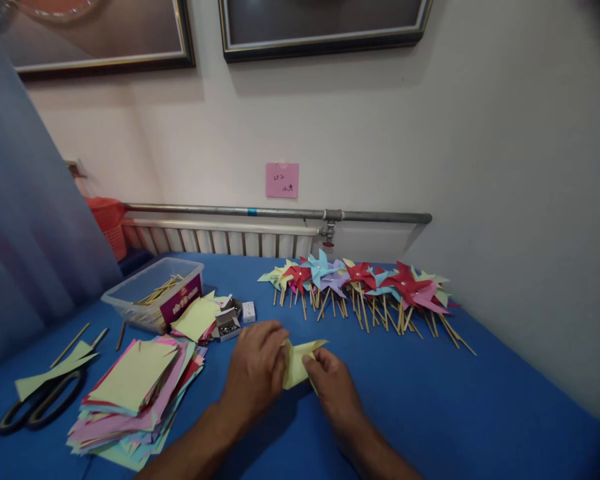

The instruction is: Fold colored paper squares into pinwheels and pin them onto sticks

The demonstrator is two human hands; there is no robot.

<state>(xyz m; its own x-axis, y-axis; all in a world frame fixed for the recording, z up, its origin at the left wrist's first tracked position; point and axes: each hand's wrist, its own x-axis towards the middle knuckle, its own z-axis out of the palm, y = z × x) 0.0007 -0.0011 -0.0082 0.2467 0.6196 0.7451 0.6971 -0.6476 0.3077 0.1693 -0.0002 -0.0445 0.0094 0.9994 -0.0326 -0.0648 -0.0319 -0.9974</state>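
A pale yellow paper square, partly folded, is pinched between both of my hands just above the blue table. My left hand grips its left edge. On its right side, my right hand holds the paper with thumb and fingers. A stack of coloured paper squares lies to the left of my hands. Finished paper pinwheels on wooden sticks lie in a row at the back of the table.
Black scissors and yellow paper scraps lie at the far left. A clear plastic box of wooden sticks stands at the back left, with small boxes of pins beside it. A radiator and pipe run along the wall.
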